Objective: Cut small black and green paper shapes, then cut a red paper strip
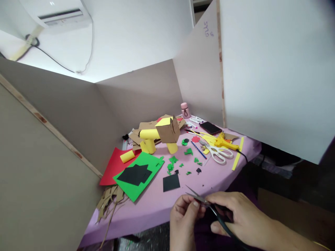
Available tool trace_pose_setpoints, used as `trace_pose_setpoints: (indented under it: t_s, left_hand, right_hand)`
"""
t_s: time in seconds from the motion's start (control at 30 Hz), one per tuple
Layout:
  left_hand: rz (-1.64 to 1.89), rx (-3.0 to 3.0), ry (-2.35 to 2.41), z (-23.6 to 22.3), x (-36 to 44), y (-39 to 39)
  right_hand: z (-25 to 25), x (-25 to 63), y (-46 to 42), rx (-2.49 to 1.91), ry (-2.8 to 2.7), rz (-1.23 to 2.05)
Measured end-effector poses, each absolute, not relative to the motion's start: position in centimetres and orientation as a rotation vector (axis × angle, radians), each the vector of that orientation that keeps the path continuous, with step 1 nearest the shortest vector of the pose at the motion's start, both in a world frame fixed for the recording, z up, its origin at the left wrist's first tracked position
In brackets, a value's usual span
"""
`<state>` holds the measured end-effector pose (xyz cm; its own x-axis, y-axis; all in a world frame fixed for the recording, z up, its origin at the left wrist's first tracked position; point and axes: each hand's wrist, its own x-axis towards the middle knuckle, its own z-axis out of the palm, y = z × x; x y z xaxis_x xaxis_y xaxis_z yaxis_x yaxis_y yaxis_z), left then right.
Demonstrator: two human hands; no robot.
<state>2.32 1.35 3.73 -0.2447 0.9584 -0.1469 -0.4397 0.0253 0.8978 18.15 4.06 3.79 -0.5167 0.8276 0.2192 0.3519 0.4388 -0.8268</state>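
My right hand [240,216] is closed round the black handles of a pair of scissors [199,197] whose silver blades point up and left. My left hand [184,214] pinches something small at the blades; I cannot make out what it is. Both hands hover at the near edge of the pink table [154,205]. Just beyond the blades lies a black paper square [171,182].
On the table lie a green sheet [154,167] with black pieces, a red sheet [111,167], a yellow-and-cardboard paper model [159,136], green scraps, white-handled scissors [218,153], a yellow glue gun [225,143], a phone [210,127], pens and a pink bottle [185,110]. Partition boards enclose three sides.
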Motion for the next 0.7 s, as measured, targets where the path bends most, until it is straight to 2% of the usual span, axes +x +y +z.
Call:
trace_pose_setpoints:
  t_s: [0.3,0.7]
  left_hand:
    - [1.512,0.728,1.043,3.63,2.13,1.22]
    - [1.523,0.674,1.040,4.29,2.49,1.19]
  right_hand:
    - [4.53,17.98,3.67,-1.061,-2.210,0.842]
    - [4.17,17.88,3.71,-0.973,-2.165,0.854]
